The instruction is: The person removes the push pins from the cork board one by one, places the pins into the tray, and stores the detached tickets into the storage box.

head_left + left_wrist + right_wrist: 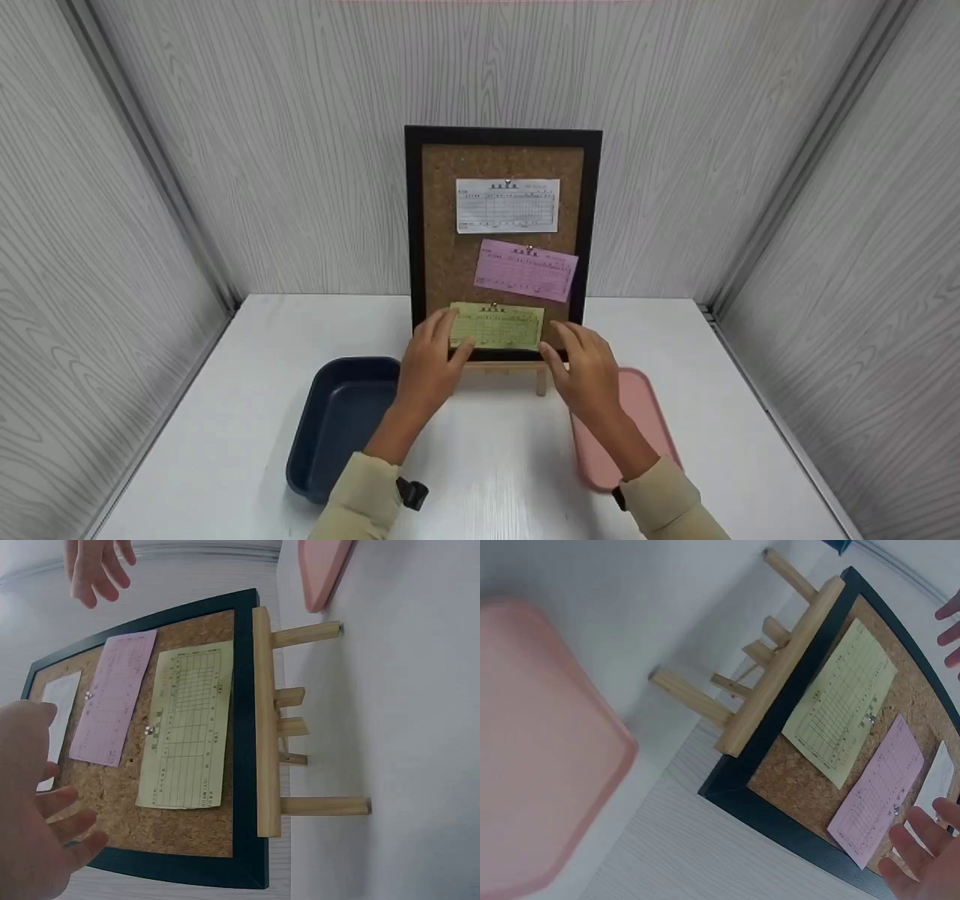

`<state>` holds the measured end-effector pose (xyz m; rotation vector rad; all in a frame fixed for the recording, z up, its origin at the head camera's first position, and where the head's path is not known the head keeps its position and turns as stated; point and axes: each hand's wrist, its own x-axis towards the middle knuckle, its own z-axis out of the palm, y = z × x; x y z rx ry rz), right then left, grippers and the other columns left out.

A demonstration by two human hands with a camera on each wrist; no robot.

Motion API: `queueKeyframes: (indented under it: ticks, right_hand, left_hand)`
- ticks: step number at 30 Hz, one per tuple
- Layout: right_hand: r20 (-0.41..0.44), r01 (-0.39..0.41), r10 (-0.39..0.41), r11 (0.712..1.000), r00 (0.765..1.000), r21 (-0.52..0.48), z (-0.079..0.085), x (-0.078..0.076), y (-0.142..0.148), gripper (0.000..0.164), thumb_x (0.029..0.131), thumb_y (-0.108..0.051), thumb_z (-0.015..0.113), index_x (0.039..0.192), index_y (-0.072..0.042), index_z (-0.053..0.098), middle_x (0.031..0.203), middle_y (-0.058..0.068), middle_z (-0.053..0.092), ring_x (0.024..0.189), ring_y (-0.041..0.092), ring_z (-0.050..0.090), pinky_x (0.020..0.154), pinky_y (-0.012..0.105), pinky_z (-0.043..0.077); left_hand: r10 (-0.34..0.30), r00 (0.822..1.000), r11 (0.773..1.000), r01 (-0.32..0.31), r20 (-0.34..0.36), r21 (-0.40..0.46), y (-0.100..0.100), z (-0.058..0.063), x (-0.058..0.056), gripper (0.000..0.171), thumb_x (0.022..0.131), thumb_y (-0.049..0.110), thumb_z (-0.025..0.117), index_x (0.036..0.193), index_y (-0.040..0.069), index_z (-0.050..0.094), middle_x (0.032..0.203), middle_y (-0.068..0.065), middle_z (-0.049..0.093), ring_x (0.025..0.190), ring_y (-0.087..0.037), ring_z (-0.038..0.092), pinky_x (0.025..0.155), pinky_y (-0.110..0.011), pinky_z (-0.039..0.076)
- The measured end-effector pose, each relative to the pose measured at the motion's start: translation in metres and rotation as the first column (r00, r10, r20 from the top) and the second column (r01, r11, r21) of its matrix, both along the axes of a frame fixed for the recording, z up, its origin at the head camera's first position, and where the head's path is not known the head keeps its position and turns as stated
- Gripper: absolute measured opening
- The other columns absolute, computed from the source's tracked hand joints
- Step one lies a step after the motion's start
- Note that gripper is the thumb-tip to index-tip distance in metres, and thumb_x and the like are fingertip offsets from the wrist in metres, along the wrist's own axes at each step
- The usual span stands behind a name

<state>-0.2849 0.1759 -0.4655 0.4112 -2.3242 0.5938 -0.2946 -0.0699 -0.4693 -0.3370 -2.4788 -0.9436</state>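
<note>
A framed cork board leans upright on a small wooden easel. Pinned to it are a white printed slip at the top, a tilted pink slip in the middle and a yellow-green slip at the bottom. My left hand hovers by the green slip's left edge, fingers spread and holding nothing. On the other side, my right hand is near that slip's right edge, loosely bent and holding nothing. In the wrist views both hands appear apart from the board. A silver pin fixes the green slip.
On the white table, a dark blue tray stands to the left, partly behind my left arm. A pink tray lies to the right, partly covered by my right arm. Grey wood-grain panels enclose the back and sides.
</note>
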Motion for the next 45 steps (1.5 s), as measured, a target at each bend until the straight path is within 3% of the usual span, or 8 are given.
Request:
queueKeyframes:
  ticks: [5,12,20,27,33,45]
  right_hand:
    - [-0.02,-0.028,0.027,0.999,0.999,-0.04,0.024,-0.013,-0.003,0.038,0.097,-0.029,0.068,0.127,-0.006,0.067,0.124,0.013,0.067,0.117,0.032,0.063,0.097,0.05,0.052]
    - [-0.042,-0.063,0.061,0.997,0.997,-0.053,0.056,-0.04,-0.01,0.034,0.098,-0.03,0.067,0.125,-0.008,0.068,0.119,0.011,0.068,0.11,0.03,0.066,0.08,0.048,0.057]
    - [-0.036,-0.071,0.068,0.994,0.997,-0.082,0.094,-0.074,-0.023,0.032,0.098,-0.029,0.067,0.123,-0.008,0.068,0.115,0.007,0.07,0.104,0.025,0.068,0.077,0.046,0.056]
    - [-0.078,-0.072,0.065,0.994,0.995,-0.085,0.119,-0.099,-0.038,0.029,0.099,-0.029,0.066,0.119,-0.008,0.07,0.108,0.007,0.071,0.096,0.022,0.07,0.076,0.042,0.057]
    - [-0.069,-0.045,0.038,0.994,0.997,-0.104,0.133,-0.118,-0.048,0.029,0.1,-0.029,0.064,0.121,-0.01,0.07,0.111,0.005,0.072,0.1,0.021,0.07,0.076,0.044,0.056]
    - [0.016,0.033,-0.031,0.988,0.999,-0.148,0.144,-0.151,-0.061,0.026,0.099,-0.029,0.065,0.12,-0.014,0.071,0.111,0.002,0.072,0.099,0.017,0.07,0.079,0.042,0.055]
  left_hand:
    - [-0.022,0.999,0.991,0.018,0.027,0.129,-0.003,0.017,-0.02,0.051,0.1,0.029,0.064,0.146,0.01,0.051,0.147,-0.012,0.05,0.139,-0.03,0.045,0.111,-0.051,0.042]
    - [-0.039,0.997,0.964,0.018,0.071,0.265,-0.003,0.04,-0.045,0.049,0.102,0.031,0.061,0.144,0.009,0.053,0.146,-0.012,0.051,0.139,-0.031,0.047,0.113,-0.052,0.04]
    - [-0.061,0.996,0.935,0.036,0.061,0.352,0.0,0.063,-0.073,0.048,0.102,0.032,0.06,0.143,0.007,0.054,0.141,-0.012,0.055,0.133,-0.028,0.051,0.109,-0.048,0.043]
    - [-0.046,0.998,0.882,0.021,0.041,0.471,0.002,0.078,-0.093,0.042,0.102,0.025,0.06,0.138,0.004,0.056,0.129,-0.012,0.06,0.118,-0.025,0.061,0.101,-0.036,0.051]
    - [-0.051,0.997,0.837,0.015,0.05,0.547,0.006,0.088,-0.109,0.041,0.102,0.024,0.061,0.137,0.004,0.057,0.13,-0.013,0.061,0.118,-0.026,0.061,0.099,-0.037,0.052]
    - [-0.077,0.994,0.778,0.012,0.076,0.628,0.004,0.094,-0.121,0.038,0.101,0.015,0.061,0.136,0.002,0.058,0.13,-0.017,0.063,0.118,-0.027,0.062,0.098,-0.039,0.052]
